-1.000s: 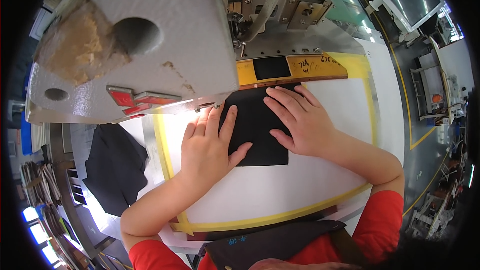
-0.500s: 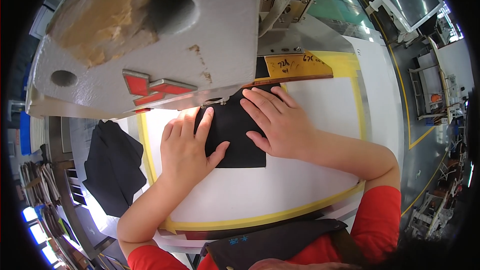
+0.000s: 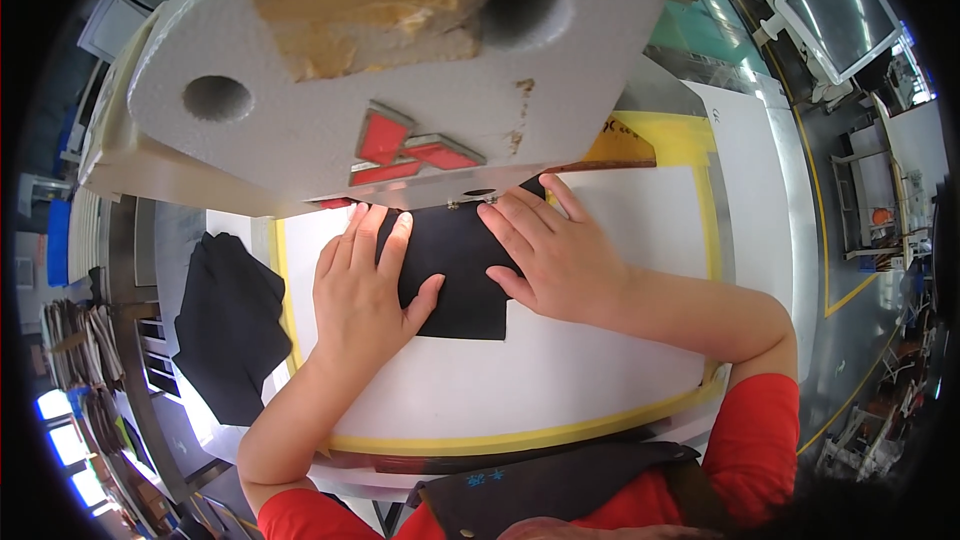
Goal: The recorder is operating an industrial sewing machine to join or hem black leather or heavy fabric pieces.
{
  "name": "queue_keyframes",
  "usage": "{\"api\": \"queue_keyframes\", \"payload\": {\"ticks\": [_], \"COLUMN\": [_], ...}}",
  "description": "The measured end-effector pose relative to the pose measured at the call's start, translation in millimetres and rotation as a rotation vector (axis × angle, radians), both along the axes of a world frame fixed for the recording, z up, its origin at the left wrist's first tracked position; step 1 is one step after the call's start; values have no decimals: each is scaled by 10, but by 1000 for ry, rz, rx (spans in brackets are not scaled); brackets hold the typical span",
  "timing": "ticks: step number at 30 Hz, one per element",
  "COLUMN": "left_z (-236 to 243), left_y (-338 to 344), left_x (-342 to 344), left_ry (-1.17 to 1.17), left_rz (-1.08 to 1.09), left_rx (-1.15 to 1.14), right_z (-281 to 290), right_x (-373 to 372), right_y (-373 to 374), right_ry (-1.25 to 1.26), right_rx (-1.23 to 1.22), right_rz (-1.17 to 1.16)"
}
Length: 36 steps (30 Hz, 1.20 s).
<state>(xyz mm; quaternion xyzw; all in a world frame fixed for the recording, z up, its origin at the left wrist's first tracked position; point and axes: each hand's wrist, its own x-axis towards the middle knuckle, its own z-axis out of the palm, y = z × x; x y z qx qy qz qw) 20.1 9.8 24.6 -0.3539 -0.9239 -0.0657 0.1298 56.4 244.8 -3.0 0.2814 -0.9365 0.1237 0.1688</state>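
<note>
While the grey machine head (image 3: 420, 110) looms over the white surface (image 3: 480, 390), both hands are down on the black cloth (image 3: 455, 285), whose far edge is lost from sight beneath that bulk! Here's the left hand (image 3: 362, 292), thumb on the cloth, forefinger right at its left edge; and there's the right hand (image 3: 560, 260), fanned over the other side, fingertips close to the head. Neither grip closes on anything: both are wide and flat, though how hard they press I cannot tell. Off to the left, a second dark piece of fabric (image 3: 230, 325) lies outside the yellow tape (image 3: 500, 438). The step in hand looks like steadying the cloth under the head; the next move, I'd judge, calls for even pressure from both sides, cloth flat, fingertips well clear
</note>
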Motion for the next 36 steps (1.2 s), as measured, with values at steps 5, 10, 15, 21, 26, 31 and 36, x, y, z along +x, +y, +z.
{"api": "queue_keyframes", "payload": {"ticks": [5, 10, 15, 21, 26, 31, 36], "left_z": [-7, 5, 60, -71, -86, -120, -111], "left_y": [44, 46, 183, 532, 561, 574, 579], "left_x": [22, 21, 61, 82, 76, 69, 60], "left_ry": [-5, 2, 31, -61, -49, -55, -25], "left_rz": [38, 40, 24, -182, -181, -175, -172], "left_rx": [-1, 6, -69, 67, 75, 93, 71], "right_z": [10, 46, 73, 90, 84, 58, 46], "right_x": [7, 11, 118, 120, 108, 80, 65], "right_y": [115, 167, 344, 375, 410, 514, 517], "right_ry": [-6, -12, -47, -67, -89, -109, -132], "right_rx": [-10, 6, 39, 23, 13, -40, -51], "right_rz": [11, 20, -36, -53, -55, -26, -23]}}
